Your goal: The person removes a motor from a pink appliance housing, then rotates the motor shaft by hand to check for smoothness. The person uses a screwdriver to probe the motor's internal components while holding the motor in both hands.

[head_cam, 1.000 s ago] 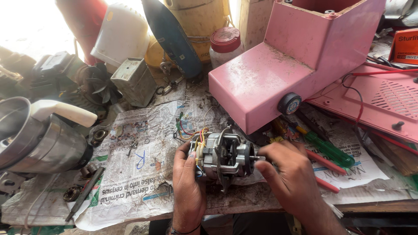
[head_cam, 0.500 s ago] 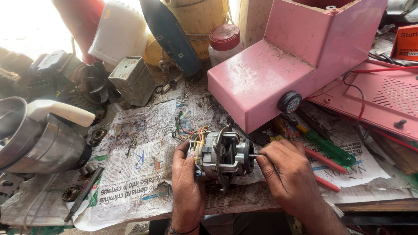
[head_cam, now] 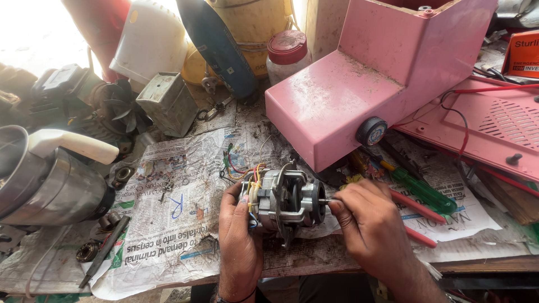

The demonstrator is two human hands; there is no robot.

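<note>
Small electric motor (head_cam: 283, 199) lies on newspaper (head_cam: 168, 224), near-centre tabletop, below pink housing (head_cam: 359, 95). Left hand (head_cam: 238, 241) wrapped around winding end; right hand (head_cam: 368, 221) pinches shaft tip. Step: working shaft. Next needs steady body, firm fingertip grip.

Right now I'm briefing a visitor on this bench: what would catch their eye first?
The big pink appliance housing at upper right stands out. Below it, over spread newspaper, the left hand grips a small electric motor while the right hand pinches its shaft. A steel jug lies at far left.
</note>
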